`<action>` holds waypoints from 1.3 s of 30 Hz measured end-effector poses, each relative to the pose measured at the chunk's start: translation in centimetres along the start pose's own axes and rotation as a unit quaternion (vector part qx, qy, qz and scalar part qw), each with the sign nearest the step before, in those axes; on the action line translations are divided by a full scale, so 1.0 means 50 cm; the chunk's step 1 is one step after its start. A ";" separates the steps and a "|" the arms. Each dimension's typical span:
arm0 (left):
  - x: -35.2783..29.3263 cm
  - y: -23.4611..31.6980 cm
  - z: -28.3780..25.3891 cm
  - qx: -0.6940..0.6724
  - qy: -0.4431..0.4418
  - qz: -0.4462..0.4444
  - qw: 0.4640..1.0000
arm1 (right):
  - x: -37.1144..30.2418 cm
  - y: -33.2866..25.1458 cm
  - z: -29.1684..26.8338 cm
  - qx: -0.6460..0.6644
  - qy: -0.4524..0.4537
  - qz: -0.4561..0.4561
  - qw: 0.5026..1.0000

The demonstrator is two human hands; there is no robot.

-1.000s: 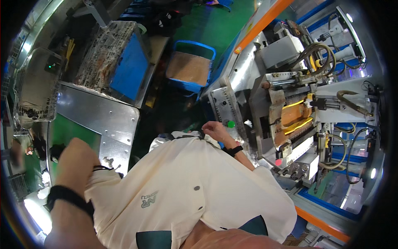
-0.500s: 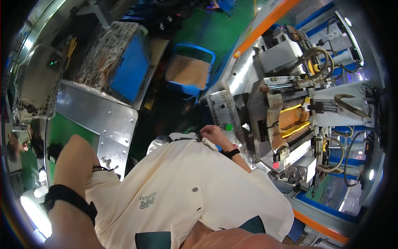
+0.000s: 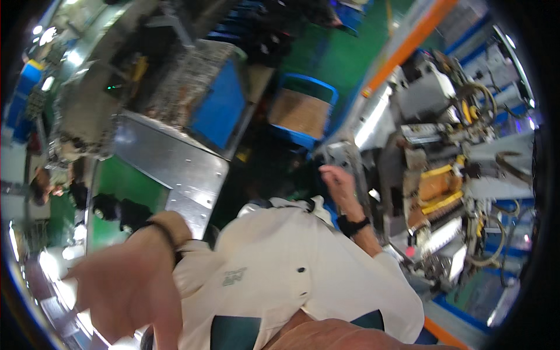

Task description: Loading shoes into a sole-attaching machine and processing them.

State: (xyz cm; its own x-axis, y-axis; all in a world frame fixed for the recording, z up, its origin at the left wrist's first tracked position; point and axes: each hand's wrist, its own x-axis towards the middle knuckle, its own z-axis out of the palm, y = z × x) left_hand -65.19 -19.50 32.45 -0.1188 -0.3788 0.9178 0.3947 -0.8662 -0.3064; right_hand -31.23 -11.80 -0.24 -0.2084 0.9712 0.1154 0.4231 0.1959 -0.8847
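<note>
Half curls right hand point(image 3: 339, 182) at three o'clock from centre, near metal panel point(image 3: 343, 153); holds left hand point(image 3: 129, 280), blurred, at eight o'clock; cannot tell either grip.

A small grey-green lettered emblem point(image 3: 234, 276) is showing on the left chest of the cream shirt point(image 3: 280, 245), sitting to the side of the dark buttons point(image 3: 301, 270). Its characters are blurring together, so its wording is staying unclear. The pale control panel point(image 3: 340, 153) is also appearing too smeared for reading any marking. Nothing else is showing legible lettering, numbers or signs.
</note>
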 end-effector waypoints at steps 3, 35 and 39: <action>-0.205 -0.035 0.038 -0.104 0.191 -0.376 0.901 | 0.111 -0.202 -0.059 -0.070 0.092 -0.206 0.972; -0.516 -0.332 -0.430 0.132 -0.303 -0.505 0.797 | 1.085 -1.192 0.841 -0.469 0.000 -0.493 0.733; -0.527 -0.333 -0.452 0.073 -0.306 -0.514 0.798 | 1.202 -1.202 0.958 -0.520 0.032 -0.558 0.646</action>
State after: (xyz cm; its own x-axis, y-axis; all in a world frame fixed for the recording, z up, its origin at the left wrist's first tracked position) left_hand -89.20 -2.46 7.68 0.0026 0.7761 0.6307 0.4823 -0.5535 0.6790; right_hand -111.43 28.32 38.22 -0.8721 0.1428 0.4681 0.4115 0.7317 0.5434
